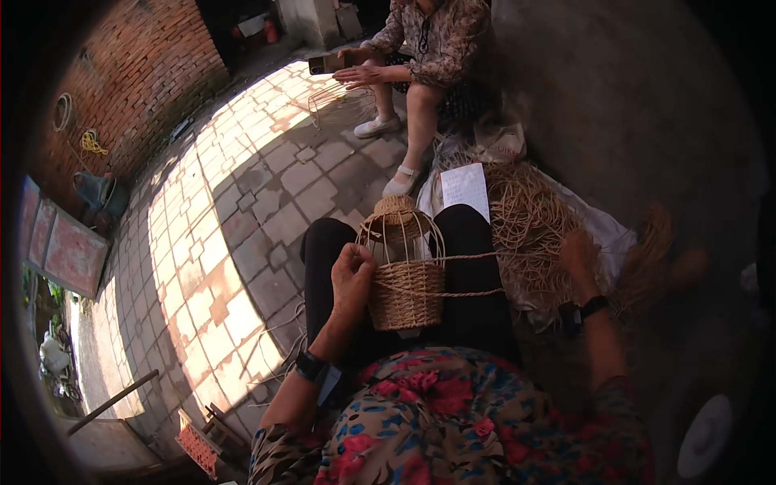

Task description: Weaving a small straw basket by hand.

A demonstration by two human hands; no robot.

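A half-woven straw-coloured basket (406, 295) rests between my black-clad thighs. Bare upright stakes rise from its woven wall to a small woven piece (395, 210) on top. My left hand (353, 275) is closed on the left side of the basket's rim, thumb and fingers pinching at the stakes. Two twisted cords (473, 293) run rightward from the basket. My right hand (579, 255) is over the pile of loose cord (529, 202) at my right; motion blurs its fingers, so its grip does not show.
White sacking (610, 234) lies under the cord pile, with a written paper sheet (466, 190) by my right knee. Opposite sits another person (440, 48) holding a phone (326, 65), beside a wire frame (339, 101). A small red-topped stool (196, 444) stands at lower left.
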